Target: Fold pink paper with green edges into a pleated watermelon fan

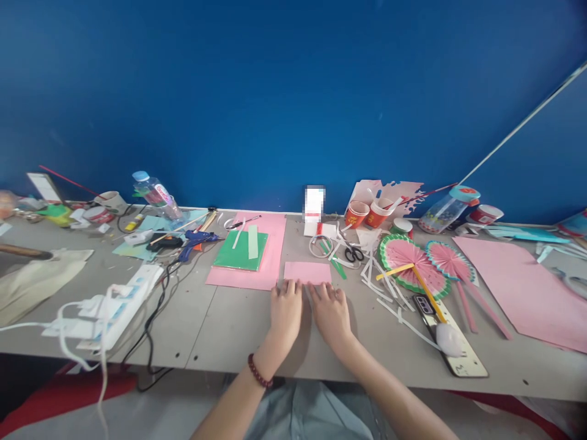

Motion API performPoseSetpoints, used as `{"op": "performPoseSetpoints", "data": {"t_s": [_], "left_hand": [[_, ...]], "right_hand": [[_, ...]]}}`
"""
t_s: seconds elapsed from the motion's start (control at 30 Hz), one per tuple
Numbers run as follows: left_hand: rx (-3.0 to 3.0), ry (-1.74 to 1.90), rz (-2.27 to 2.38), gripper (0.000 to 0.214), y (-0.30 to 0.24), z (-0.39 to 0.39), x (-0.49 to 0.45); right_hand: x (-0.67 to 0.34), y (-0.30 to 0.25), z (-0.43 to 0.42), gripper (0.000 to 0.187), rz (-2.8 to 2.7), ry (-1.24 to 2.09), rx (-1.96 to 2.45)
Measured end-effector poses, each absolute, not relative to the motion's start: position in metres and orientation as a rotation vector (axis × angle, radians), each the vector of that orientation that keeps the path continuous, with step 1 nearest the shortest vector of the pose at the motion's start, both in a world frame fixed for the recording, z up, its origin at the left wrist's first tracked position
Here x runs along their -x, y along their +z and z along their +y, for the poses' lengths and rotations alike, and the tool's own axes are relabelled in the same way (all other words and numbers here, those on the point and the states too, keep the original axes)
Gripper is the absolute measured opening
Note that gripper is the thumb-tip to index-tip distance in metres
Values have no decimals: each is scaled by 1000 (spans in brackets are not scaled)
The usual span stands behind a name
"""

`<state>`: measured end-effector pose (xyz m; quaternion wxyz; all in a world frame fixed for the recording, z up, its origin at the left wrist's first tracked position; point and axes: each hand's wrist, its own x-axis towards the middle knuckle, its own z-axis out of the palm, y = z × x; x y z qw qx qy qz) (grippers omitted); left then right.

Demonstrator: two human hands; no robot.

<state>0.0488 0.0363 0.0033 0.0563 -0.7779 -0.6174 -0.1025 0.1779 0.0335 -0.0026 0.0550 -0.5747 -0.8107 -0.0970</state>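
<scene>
A small pink paper sheet (307, 272) lies flat on the grey table (229, 330) in front of me. My left hand (285, 311) and my right hand (331, 313) rest side by side, palms down, with the fingertips pressing on the sheet's near edge. The fingers of both hands are stretched out flat. A dark red bead bracelet (259, 373) sits on my left wrist.
A larger pink sheet (270, 256) with a green sheet (241, 250) lies behind to the left. Scissors (354, 253), paper strips, red cups (367, 214), watermelon paper fans (413, 264), a ruler (454, 348), a glue gun (197, 239), a power strip (123, 302) and bottles crowd the table.
</scene>
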Motion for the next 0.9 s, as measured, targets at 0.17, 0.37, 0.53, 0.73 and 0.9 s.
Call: {"op": "performPoseSetpoints", "data": {"t_s": [0.17, 0.37, 0.53, 0.73, 0.9], "left_hand": [[2578, -308, -1644, 14, 7, 71, -20], [2723, -387, -1269, 14, -2, 97, 2], [2676, -519, -1206, 12, -15, 96, 5], [2661, -627, -1220, 14, -16, 96, 3], [2688, -804, -1364, 14, -8, 91, -1]], "right_hand": [[-201, 11, 54, 33, -2500, -48, 1697], [-230, 9, 85, 19, -2452, 357, 1495], [-235, -2, 92, 13, -2406, 314, 1408], [-236, -10, 92, 17, -2451, 88, 1303], [-232, -10, 90, 17, -2356, 71, 1319]]}}
